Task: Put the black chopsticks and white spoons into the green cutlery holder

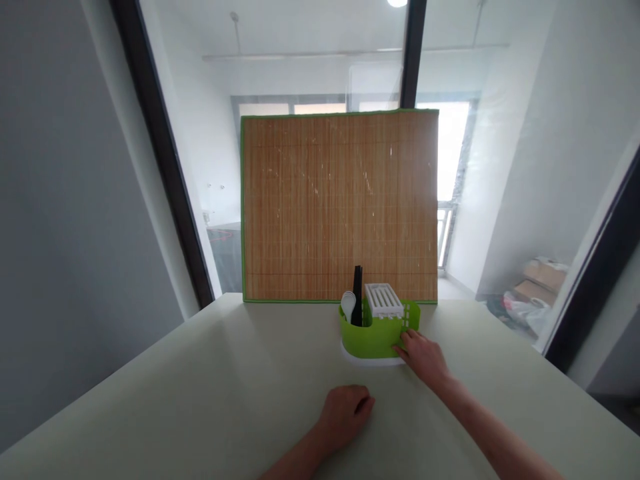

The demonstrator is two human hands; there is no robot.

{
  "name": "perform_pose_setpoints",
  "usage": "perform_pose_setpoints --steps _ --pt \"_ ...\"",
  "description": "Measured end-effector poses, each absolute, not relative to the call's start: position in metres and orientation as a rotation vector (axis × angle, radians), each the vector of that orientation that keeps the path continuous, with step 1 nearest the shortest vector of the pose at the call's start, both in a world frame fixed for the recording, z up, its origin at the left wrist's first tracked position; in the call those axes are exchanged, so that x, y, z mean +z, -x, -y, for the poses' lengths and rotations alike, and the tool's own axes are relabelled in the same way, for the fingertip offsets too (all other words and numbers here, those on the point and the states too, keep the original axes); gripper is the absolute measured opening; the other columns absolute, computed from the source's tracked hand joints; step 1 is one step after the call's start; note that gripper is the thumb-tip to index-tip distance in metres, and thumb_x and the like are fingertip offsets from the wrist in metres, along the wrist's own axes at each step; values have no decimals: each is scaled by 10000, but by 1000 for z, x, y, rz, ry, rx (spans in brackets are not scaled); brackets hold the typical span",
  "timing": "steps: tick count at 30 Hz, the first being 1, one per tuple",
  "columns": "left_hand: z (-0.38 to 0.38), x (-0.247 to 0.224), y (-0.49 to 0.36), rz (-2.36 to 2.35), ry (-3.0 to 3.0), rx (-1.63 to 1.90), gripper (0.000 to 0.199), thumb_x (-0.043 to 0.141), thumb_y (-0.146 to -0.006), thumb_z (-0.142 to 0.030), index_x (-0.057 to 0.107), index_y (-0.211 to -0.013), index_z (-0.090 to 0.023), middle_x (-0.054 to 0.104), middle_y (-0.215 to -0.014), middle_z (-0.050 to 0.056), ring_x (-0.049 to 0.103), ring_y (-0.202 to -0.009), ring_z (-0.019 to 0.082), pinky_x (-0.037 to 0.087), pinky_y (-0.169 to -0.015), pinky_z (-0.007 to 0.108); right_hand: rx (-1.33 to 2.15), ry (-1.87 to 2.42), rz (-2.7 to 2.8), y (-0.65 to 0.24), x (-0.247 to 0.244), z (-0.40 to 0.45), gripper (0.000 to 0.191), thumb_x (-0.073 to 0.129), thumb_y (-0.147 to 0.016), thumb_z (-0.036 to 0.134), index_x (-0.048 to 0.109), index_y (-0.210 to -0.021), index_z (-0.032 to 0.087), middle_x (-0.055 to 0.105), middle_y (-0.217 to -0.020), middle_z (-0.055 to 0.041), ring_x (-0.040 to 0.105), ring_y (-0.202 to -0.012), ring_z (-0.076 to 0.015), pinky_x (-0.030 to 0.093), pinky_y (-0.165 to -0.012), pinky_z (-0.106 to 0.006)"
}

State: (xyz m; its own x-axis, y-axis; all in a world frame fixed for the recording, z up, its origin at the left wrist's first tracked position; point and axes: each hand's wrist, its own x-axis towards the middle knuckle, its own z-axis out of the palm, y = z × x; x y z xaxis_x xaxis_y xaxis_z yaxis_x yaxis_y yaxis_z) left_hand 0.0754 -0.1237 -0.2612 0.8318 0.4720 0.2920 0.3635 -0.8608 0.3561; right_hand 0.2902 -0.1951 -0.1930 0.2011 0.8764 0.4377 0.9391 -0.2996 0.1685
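A bright green plastic utensil caddy (376, 338) with a white base stands toward the far side of the table. Its left compartment holds white spoons (348, 307) and black chopsticks (357, 297), upright. A white slatted rack (384, 300) sits on top of its middle. My right hand (424, 355) grips the caddy at its front right end, thumb against the front wall; some fingertips are hidden. Nearer to me and apart from the caddy, my left hand (346, 415) rests on the table, fingers curled into a loose fist with nothing visible in it.
Behind the caddy a bamboo mat (340, 207) with green edging stands upright against a glass partition. Dark frame posts (165, 147) rise at both sides of the pale table (220, 393). Beyond the glass at right lie cardboard boxes (543, 283) and plastic bags.
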Motion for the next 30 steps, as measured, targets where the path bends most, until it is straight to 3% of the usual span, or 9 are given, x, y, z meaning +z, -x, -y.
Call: perform_pose_setpoints --steps 16,30 --pt "121 -262 -76 -672 -2715 516 336 341 -901 -378 503 -679 -185 562 -646 -4 467 -589 116 253 -573 236 -634 2684 1409 -463 -184 273 211 493 -888 294 592 -958 121 621 -974 -137 630 -840 -234 460 -620 -280" --pt "121 -259 -76 -663 -2703 531 350 334 -897 -392 486 -662 -181 533 -619 -11 436 -569 112 249 -567 241 -501 2771 1218 -502 -180 294 223 513 -875 272 593 -1019 121 613 -1030 -161 609 -901 -235 449 -675 -295"
